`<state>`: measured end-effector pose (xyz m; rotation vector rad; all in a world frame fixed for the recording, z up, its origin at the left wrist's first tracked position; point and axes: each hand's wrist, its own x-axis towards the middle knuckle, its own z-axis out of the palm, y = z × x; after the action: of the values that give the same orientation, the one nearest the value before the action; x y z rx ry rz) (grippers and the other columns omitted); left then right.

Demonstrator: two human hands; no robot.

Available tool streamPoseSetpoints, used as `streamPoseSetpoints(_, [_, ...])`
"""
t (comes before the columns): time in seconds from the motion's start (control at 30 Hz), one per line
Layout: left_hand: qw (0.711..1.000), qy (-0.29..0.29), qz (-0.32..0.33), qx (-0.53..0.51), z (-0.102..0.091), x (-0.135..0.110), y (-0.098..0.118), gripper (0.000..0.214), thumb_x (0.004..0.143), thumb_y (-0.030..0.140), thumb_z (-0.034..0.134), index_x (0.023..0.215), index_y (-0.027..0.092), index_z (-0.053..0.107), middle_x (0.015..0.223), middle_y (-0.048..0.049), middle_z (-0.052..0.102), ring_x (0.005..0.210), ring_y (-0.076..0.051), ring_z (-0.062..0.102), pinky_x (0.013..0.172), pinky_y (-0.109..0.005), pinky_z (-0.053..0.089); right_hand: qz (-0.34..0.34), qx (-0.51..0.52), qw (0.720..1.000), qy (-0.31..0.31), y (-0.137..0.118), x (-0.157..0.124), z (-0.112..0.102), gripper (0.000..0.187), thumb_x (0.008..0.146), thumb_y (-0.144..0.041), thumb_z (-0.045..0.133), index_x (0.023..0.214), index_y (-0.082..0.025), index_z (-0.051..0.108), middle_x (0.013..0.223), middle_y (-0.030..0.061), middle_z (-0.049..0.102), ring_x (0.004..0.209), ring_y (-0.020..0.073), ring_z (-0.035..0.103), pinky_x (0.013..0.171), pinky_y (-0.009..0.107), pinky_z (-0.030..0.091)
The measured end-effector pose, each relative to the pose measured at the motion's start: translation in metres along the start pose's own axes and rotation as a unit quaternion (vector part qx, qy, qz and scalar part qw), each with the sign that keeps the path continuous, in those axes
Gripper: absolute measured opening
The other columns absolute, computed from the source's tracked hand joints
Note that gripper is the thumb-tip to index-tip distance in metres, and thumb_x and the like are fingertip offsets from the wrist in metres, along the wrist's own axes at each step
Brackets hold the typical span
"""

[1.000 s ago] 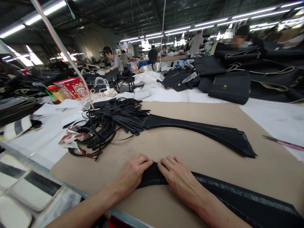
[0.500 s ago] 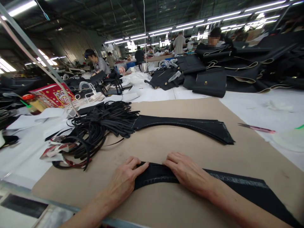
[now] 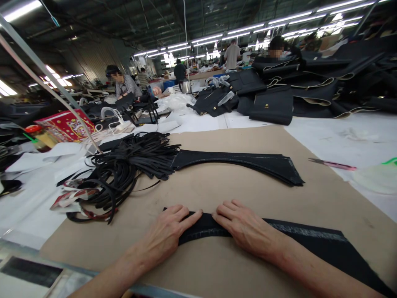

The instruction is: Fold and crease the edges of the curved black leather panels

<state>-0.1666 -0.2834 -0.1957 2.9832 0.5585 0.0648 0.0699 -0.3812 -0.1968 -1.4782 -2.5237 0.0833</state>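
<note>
A long black curved panel (image 3: 307,244) lies on the brown sheet in front of me, with a greyish strip along its upper edge and a curved lower edge. Over its narrow left part is my left hand (image 3: 170,227), fingers bent at the upper edge and thumb pointing right. My right hand (image 3: 240,221) presses on the same panel a little to the right, its fingertips curled together on the upper edge. A short stretch of panel shows between the hands. Farther back lies a stack of similar black curved panels (image 3: 235,159).
Beside the stack is a heap of black strips (image 3: 139,155). Pink-handled tweezers or snips (image 3: 335,164) lie at the right. Black bag pieces (image 3: 273,103) are piled at the back. A slanted metal pole (image 3: 62,91) rises at the left. Several people work beyond.
My left hand has shifted slightly along the panel, its thumb now closer to my right hand. The panel's narrow left end now shows past my left fingers. The view has moved slightly.
</note>
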Motion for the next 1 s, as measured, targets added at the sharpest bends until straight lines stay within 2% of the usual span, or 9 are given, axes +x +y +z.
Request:
streamPoseSetpoints(0.1, [1.000,-0.012,-0.003,0.027,-0.005,0.003,0.006,0.051,0.091,0.007,0.040,0.137,0.029,0.042,0.103,-0.0044,0.058,0.092,-0.022,0.052,0.082,-0.037,0.050,-0.010,-0.004,1.000,-0.001,0.001,0.000,0.002,0.020,0.090,-0.004,0.048,0.103,-0.016,0.059,0.093,0.0047,0.057,0.086,0.0205,0.050,0.079,0.035,0.036])
streamPoseSetpoints(0.23, [0.999,0.008,-0.014,0.029,-0.002,-0.012,-0.005,0.047,0.087,0.001,0.039,0.128,0.021,0.051,0.105,-0.0058,0.061,0.095,-0.021,0.054,0.084,-0.035,0.051,-0.010,-0.008,1.000,-0.001,0.002,-0.001,-0.001,0.017,0.092,-0.007,0.049,0.103,-0.016,0.058,0.095,0.0043,0.056,0.086,0.0205,0.049,0.079,0.035,0.037])
streamPoseSetpoints(0.4, [0.990,0.106,-0.044,0.080,-0.007,-0.031,-0.024,0.043,0.081,-0.005,0.033,0.104,0.014,0.064,0.104,-0.0087,0.063,0.099,-0.023,0.055,0.090,-0.042,0.049,-0.020,-0.027,0.999,-0.003,0.002,-0.004,-0.002,0.014,0.094,-0.010,0.049,0.104,-0.015,0.058,0.095,0.0038,0.055,0.086,0.0207,0.049,0.079,0.036,0.038])
streamPoseSetpoints(0.5, [0.986,0.154,-0.054,0.043,-0.007,-0.012,-0.001,0.044,0.083,-0.003,0.033,0.114,0.014,0.060,0.110,-0.0092,0.062,0.103,-0.023,0.054,0.093,-0.042,0.048,-0.022,-0.044,0.999,0.012,0.002,-0.005,0.001,0.015,0.093,-0.011,0.050,0.105,-0.015,0.058,0.094,0.0039,0.055,0.086,0.0208,0.048,0.079,0.037,0.038])
streamPoseSetpoints(0.57, [0.989,0.140,-0.039,-0.024,-0.001,0.008,0.022,0.048,0.084,-0.002,0.033,0.123,0.015,0.054,0.113,-0.0080,0.061,0.103,-0.020,0.054,0.094,-0.037,0.049,-0.023,-0.053,0.998,0.020,0.002,-0.005,0.003,0.014,0.093,-0.011,0.051,0.105,-0.015,0.058,0.094,0.0041,0.056,0.086,0.0206,0.048,0.078,0.036,0.038])
streamPoseSetpoints(0.67, [0.990,0.110,-0.038,-0.082,0.013,0.030,0.049,0.051,0.081,-0.004,0.032,0.122,0.015,0.055,0.109,-0.0075,0.062,0.100,-0.018,0.056,0.092,-0.035,0.051,-0.031,-0.058,0.997,0.029,0.001,-0.005,0.003,0.009,0.094,-0.013,0.051,0.099,-0.014,0.059,0.093,0.0043,0.056,0.086,0.0199,0.048,0.078,0.035,0.039])
streamPoseSetpoints(0.77, [0.989,0.110,-0.055,-0.081,0.023,0.032,0.054,0.055,0.080,-0.004,0.030,0.128,0.014,0.051,0.106,-0.0086,0.062,0.099,-0.020,0.056,0.090,-0.037,0.052,-0.029,-0.058,0.997,0.043,0.003,-0.008,0.001,0.011,0.095,-0.014,0.049,0.101,-0.013,0.058,0.093,0.0044,0.056,0.086,0.0198,0.048,0.079,0.035,0.039])
streamPoseSetpoints(0.9, [0.988,0.122,-0.054,-0.072,0.028,0.024,0.049,0.056,0.083,-0.001,0.031,0.137,0.013,0.041,0.111,-0.0106,0.060,0.101,-0.020,0.056,0.090,-0.037,0.053,-0.006,-0.035,0.998,0.056,0.011,-0.022,-0.001,0.025,0.097,-0.011,0.043,0.121,-0.012,0.051,0.093,0.0049,0.056,0.087,0.0202,0.048,0.080,0.034,0.038])
streamPoseSetpoints(1.0, [0.991,0.105,-0.052,-0.064,0.027,0.023,0.051,0.055,0.084,-0.001,0.031,0.135,0.015,0.045,0.110,-0.0095,0.060,0.101,-0.021,0.055,0.091,-0.037,0.052,0.028,-0.015,0.998,0.049,0.019,-0.037,-0.004,0.021,0.094,-0.008,0.044,0.109,-0.014,0.057,0.092,0.0052,0.056,0.087,0.0199,0.049,0.081,0.034,0.037])
